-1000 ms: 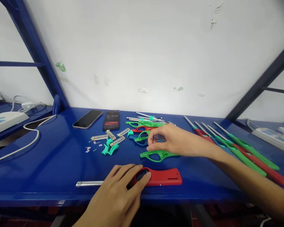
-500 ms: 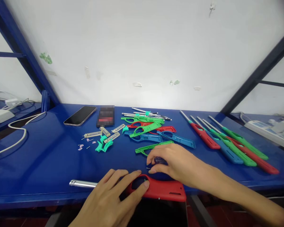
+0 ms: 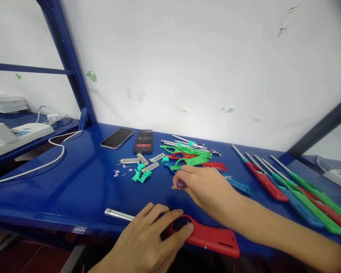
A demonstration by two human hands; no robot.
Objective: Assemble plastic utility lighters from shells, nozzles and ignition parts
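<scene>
My left hand [image 3: 152,237] presses down on a red long-neck gas lighter [image 3: 213,237] at the table's front edge, fingers around its trigger loop. The lighter's metal tube [image 3: 118,214] points left past my knuckles. My right hand [image 3: 199,184] is closed above the table, fingers curled round a small dark purple object [image 3: 181,184], mostly hidden in the palm. Beyond that hand lie green half shells [image 3: 189,162], red and blue ones, partly covered by it.
Teal triggers [image 3: 142,174], clear plastic tanks [image 3: 130,161] and tiny parts [image 3: 116,173] lie left of centre. Behind them are a phone [image 3: 116,138] and a dark box [image 3: 143,142]. Several lighters [image 3: 268,182] lie in a row at right. A white cable [image 3: 61,151] crosses the left side.
The view has swung left, so things sit further right. My right hand has lifted and moved away from the red lighter, over the half shells. My left hand keeps its hold.
</scene>
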